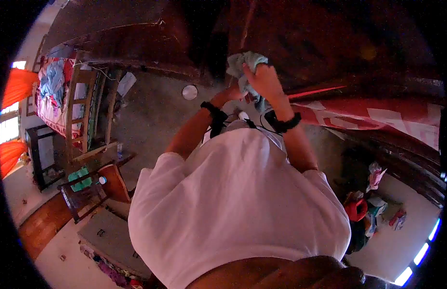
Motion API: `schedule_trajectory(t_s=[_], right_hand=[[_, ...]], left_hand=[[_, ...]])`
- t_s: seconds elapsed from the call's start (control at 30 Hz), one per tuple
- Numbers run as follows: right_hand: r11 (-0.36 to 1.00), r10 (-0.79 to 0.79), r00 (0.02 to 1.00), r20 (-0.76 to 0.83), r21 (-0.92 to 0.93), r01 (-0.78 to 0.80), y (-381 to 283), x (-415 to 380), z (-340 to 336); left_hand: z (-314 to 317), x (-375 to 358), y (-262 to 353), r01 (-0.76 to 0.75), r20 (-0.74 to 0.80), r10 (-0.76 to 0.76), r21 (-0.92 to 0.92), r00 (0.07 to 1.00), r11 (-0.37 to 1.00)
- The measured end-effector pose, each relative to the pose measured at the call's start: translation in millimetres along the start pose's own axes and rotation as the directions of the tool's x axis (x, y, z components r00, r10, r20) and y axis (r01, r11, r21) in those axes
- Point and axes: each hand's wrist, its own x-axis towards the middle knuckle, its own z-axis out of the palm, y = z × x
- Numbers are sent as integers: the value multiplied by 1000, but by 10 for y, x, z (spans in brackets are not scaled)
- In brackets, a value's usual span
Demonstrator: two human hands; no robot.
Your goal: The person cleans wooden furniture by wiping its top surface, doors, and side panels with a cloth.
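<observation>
A crumpled grey-green cloth (255, 60) is bunched up in front of my body, near the edge of a dark wooden surface (325, 43). My right hand (265, 79) lies over the cloth, with its fingers closed on it. Lower and to the left, my left hand (228, 95) reaches toward the cloth's underside. Its fingertips are partly hidden near the fabric, so its grip cannot be made out. Dark bands circle both wrists.
A wooden bunk bed (81, 103) with bedding stands at the left, near orange curtains (18, 86). A chair (115, 183) is at lower left. A round white object (189, 92) lies on the floor. Red-and-white fabric (368, 118) hangs at the right.
</observation>
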Motion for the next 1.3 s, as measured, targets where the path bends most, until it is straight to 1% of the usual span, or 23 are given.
schedule_trajectory(t_s=[0.03,0.1,0.13,0.2,0.23,0.27,0.33,0.4,0.43,0.47,0.53,0.57,0.6,0.63,0.7,0.73,0.83,0.87,0.93,1.07,1.17,1.23,1.3], right_hand=[[992,-93,996,-1,-90,92,136,-73,255],[925,-276,961,-2,-271,265,406,-219,759],[992,-54,990,131,-103,68,521,-269,977],[987,135,945,298,40,-153,475,-283,973],[994,108,927,359,-12,-111,313,-274,720],[996,84,905,418,-61,-65,139,-238,440],[953,72,997,-39,296,-57,-175,-184,-125],[957,10,941,-339,276,89,-317,-99,-628],[917,143,895,-423,398,41,-454,-24,-828],[903,172,893,-416,429,25,-474,36,-921],[890,194,892,-409,456,16,-411,76,-921],[909,256,957,-134,371,-191,-333,56,-797],[906,336,931,140,224,-360,-278,30,-679],[910,327,935,134,222,-350,-326,24,-547],[954,299,856,421,-163,-253,-485,99,-289],[960,279,867,414,-156,-234,-536,135,-267],[963,-14,979,204,265,-41,-796,122,-190],[939,4,992,127,341,-47,-848,172,-204],[826,-49,974,-222,540,164,-1089,376,-249],[869,-118,915,-385,406,283,-1489,749,-292],[860,-241,835,-495,290,419,-1880,1123,-477],[852,-328,843,-427,251,459,-2021,1349,-546],[920,-364,867,-341,12,391,-2118,1587,-451]], left_hand=[[7,-15,-90,37,67,-31,-87,997,996],[17,-129,-225,-236,-177,337,426,925,873],[-6,-180,-243,-255,-225,462,595,858,762],[-142,-176,-253,-166,-169,253,409,953,898],[-203,-130,-329,-121,-146,181,347,973,930],[-217,55,-613,-83,-189,227,566,955,820],[-180,63,-599,-19,-222,268,738,937,675],[-235,-161,258,-129,-173,306,640,936,757],[-262,-254,689,-165,-159,320,602,934,781],[-266,-288,1088,23,-160,58,466,985,885],[-103,-201,1111,229,-120,-200,322,972,919],[6,-134,880,-158,-302,252,302,919,940],[116,-56,630,-464,-411,643,458,646,758],[130,-119,623,-507,-426,686,465,590,726],[80,-302,624,-476,-451,637,426,625,769],[-2,-403,625,-445,-463,609,421,644,790],[-311,-712,549,-349,-523,534,415,664,840],[-410,-810,527,-323,-550,513,409,659,853],[-609,-1003,452,-301,-615,493,395,616,868],[-914,-1317,645,-360,-785,442,298,435,884],[-914,-1912,1515,-502,-891,208,-26,405,865],[-963,-2213,1981,-830,-969,241,175,-50,530],[-1182,-2309,2108,-721,-898,384,411,-215,557]])
